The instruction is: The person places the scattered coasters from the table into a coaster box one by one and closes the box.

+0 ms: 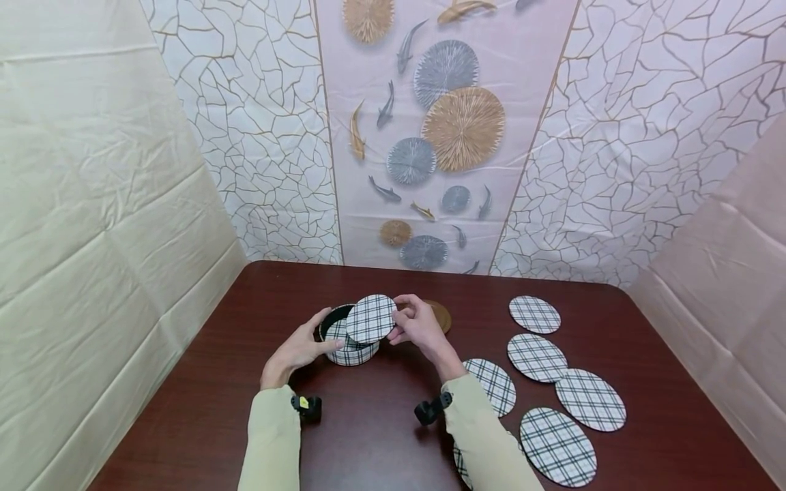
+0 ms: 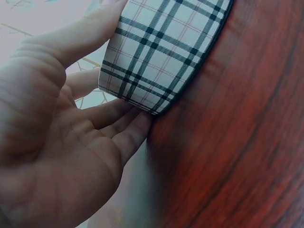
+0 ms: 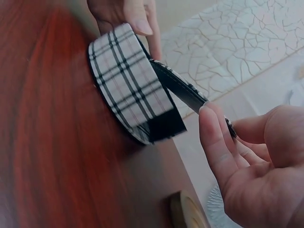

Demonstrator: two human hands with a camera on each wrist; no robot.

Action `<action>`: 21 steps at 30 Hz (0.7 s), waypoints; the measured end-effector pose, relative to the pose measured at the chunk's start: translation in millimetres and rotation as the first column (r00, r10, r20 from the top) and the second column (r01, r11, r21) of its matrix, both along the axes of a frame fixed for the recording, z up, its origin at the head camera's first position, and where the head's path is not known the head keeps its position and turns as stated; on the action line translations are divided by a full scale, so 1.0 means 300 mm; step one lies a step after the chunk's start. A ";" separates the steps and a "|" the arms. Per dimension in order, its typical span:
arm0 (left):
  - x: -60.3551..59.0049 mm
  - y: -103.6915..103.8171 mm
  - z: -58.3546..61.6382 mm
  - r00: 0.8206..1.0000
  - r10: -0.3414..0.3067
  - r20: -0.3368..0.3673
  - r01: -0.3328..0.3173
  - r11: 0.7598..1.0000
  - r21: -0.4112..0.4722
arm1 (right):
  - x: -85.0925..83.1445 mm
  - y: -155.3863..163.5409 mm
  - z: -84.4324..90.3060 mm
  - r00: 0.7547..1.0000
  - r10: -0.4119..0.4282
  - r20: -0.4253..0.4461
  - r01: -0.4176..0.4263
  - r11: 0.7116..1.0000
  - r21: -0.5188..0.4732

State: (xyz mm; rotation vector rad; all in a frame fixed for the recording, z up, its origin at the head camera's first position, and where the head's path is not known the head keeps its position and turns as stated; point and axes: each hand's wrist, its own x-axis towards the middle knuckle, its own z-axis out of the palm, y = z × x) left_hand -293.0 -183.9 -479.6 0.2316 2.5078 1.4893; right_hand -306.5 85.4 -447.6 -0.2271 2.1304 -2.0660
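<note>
A round plaid holder (image 1: 345,348) with a dark inside stands on the dark red table (image 1: 368,436). My left hand (image 1: 301,348) cups its left side, thumb on the rim, fingers round the wall (image 2: 156,52). My right hand (image 1: 417,324) pinches a round plaid coaster (image 1: 370,318) by its edge and holds it tilted over the holder's opening. In the right wrist view the coaster (image 3: 183,88) shows edge-on above the holder (image 3: 128,80), with my right fingertips (image 3: 211,133) on it.
Several plaid coasters lie flat on the table's right side, the nearest (image 1: 494,385) beside my right forearm, others (image 1: 535,314) (image 1: 557,447) further right. A small wooden disc (image 1: 441,315) lies behind my right hand. Fabric walls close in on all sides.
</note>
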 end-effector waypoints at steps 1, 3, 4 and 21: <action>-0.001 0.001 0.000 1.000 0.001 0.000 -0.001 1.000 -0.003 | 0.001 -0.007 -0.004 1.000 -0.002 0.000 0.002 1.000 0.002; -0.001 0.002 0.000 1.000 0.002 0.001 -0.002 1.000 -0.012 | 0.005 -0.020 -0.009 1.000 -0.007 0.007 0.007 1.000 0.001; -0.001 0.003 0.000 1.000 0.002 0.000 -0.002 1.000 -0.017 | 0.007 -0.026 -0.012 1.000 -0.008 0.003 0.008 1.000 0.002; 0.002 0.006 -0.003 1.000 0.023 0.009 -0.023 1.000 -0.003 | 0.031 -0.115 -0.033 1.000 -0.002 0.006 0.002 1.000 0.006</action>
